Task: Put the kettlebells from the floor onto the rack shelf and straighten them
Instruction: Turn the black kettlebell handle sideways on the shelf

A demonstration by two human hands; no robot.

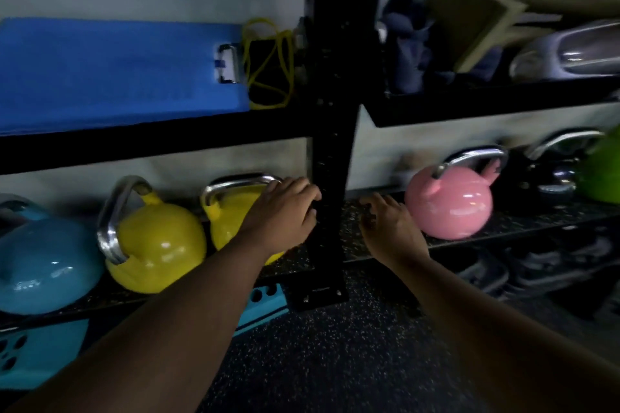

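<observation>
On the low rack shelf (503, 228) stand a teal kettlebell (43, 265), a yellow kettlebell (161, 245) and a second yellow kettlebell (231, 211) left of the black upright post (332, 144). My left hand (285, 211) rests over the right end of the second yellow kettlebell's steel handle, fingers curled beside the post. Right of the post sit a pink kettlebell (453, 204), a black kettlebell (550, 174) and a green one (604, 171). My right hand (389, 221) hovers over the shelf just left of the pink kettlebell, fingers spread, holding nothing.
The upper shelf holds a blue mat (117, 74), a yellow band (268, 64), cloths, foam pieces (469, 17) and a grey kettlebell lying down (570, 50). Teal perforated blocks (261, 305) and dark weights (536, 265) sit under the low shelf. Speckled rubber floor (335, 362) lies in front.
</observation>
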